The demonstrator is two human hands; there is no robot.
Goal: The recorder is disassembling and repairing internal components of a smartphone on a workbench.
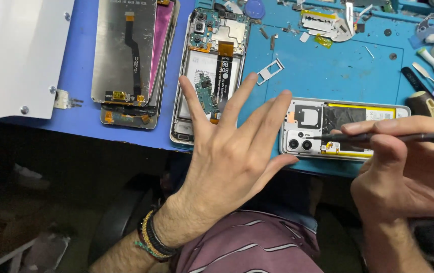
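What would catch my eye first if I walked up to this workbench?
Probably the left hand, spread wide with open fingers in the middle, above the near edge of the blue mat. Just right of it lies an opened phone with its back off, where the right hand holds a thin dark tool, tip at the camera end. Behind the left hand lies another opened phone, and further left a stack of screens.
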